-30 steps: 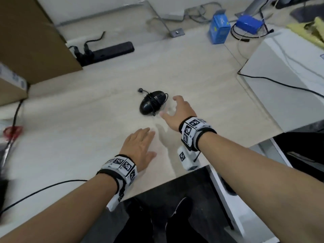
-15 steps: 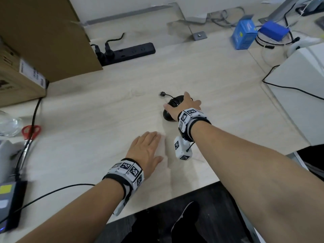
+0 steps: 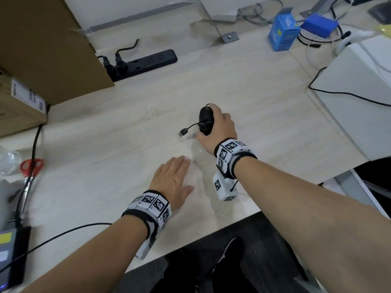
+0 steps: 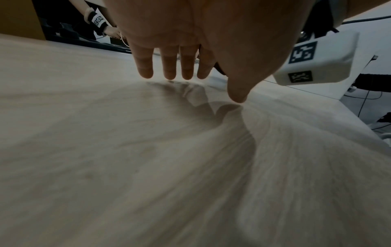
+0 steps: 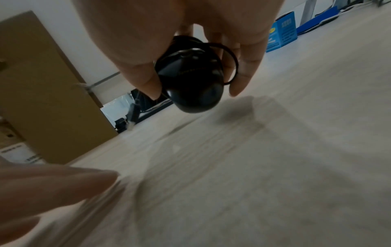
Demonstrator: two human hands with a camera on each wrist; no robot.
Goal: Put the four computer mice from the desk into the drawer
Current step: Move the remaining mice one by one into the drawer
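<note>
A black computer mouse (image 3: 205, 121) with its cable wound round the body is in my right hand (image 3: 218, 130), above the middle of the pale wooden desk (image 3: 264, 106). In the right wrist view the thumb and fingers curl round the mouse (image 5: 193, 83), which hangs clear of the desk surface. Its USB plug (image 3: 183, 132) sticks out to the left on a short cable end. My left hand (image 3: 172, 180) lies flat on the desk near the front edge, fingers straight (image 4: 169, 66), holding nothing. No drawer and no other mouse shows.
A black power strip (image 3: 146, 62) lies at the back. Cardboard boxes (image 3: 48, 45) stand at the back left, a blue carton (image 3: 282, 32) at the back right. A white cabinet top (image 3: 359, 87) with a black cable is on the right. Red scissors (image 3: 31, 166) lie at the left edge.
My right hand reached the mouse, closed round it and lifted it off the desk, turning it so the plug points left. The left hand stayed flat on the desk.
</note>
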